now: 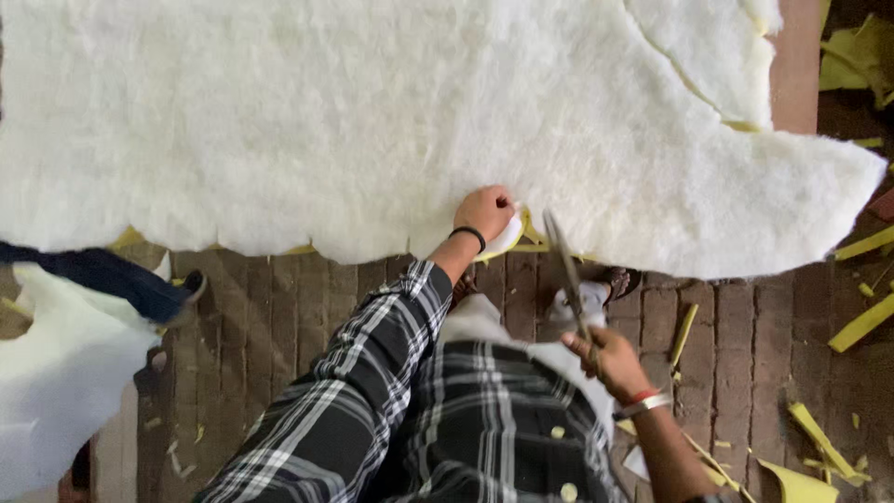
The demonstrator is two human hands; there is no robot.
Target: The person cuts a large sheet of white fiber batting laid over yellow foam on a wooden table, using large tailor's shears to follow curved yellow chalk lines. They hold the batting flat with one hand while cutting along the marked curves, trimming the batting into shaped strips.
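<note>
Soft, even daylight, no hard shadows; white fleece sheet (372,121) nr overexposed, slight blur & wide-angle stretch at frame edges.

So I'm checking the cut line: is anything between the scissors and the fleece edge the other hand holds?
Nothing visible: the scissors in the right hand point at the white fleece edge beside the left hand.

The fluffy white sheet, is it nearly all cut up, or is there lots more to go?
Some is done: a cut line runs through the fluffy white sheet at the top right, and yellow scraps lie on the brick floor. In hand: the left hand grips the near edge while the right hand holds scissors there. Left: most of the sheet is uncut.
</note>
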